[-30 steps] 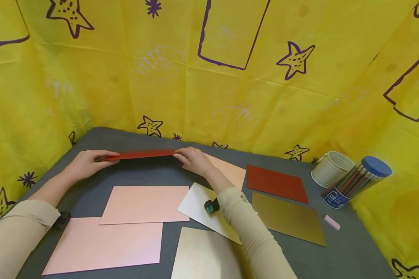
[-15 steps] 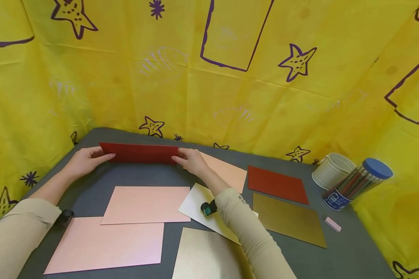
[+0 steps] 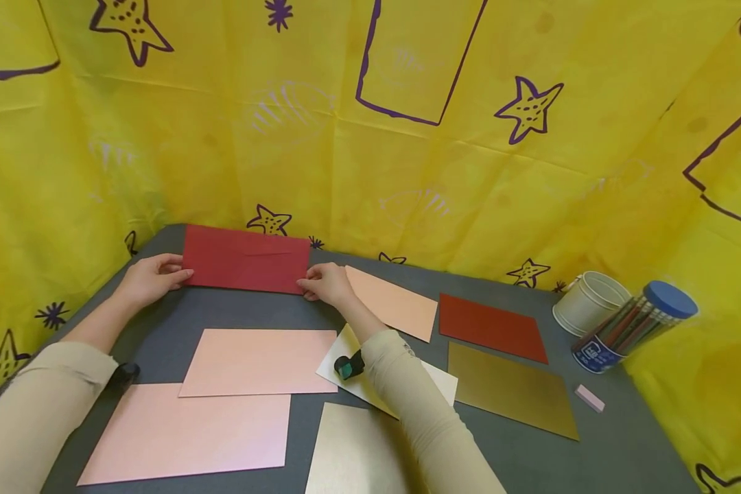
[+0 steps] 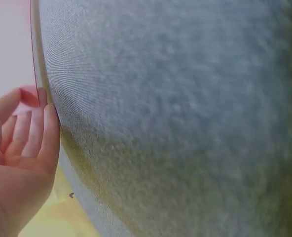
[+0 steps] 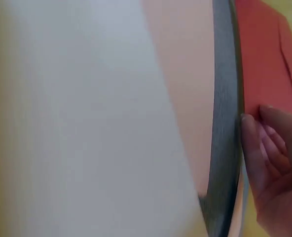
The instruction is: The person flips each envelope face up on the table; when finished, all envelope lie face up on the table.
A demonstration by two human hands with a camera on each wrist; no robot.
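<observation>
Right sleeve (image 3: pixel 407 384) partly hides the white sheet (image 3: pixel 435 382); gold sheet (image 3: pixel 352 453) is cut off by the bottom edge; wrist views blurred.

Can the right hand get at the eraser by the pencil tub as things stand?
Probably not yet: the right hand holds the red envelope. The eraser itself lies unobstructed on the table.

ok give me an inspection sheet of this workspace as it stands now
surface: dark grey table, largely covered by flat sheets
job's things: red envelope raised on its long edge at the far side
clutter: pink sheets, peach envelope, white sheet, gold sheet, red sheet, cream cup, pencil tub, pink eraser
grippers: left hand pinches the envelope's left end; right hand pinches its right end
cables: nothing seen
surroundings: yellow backdrop with purple stars
</observation>
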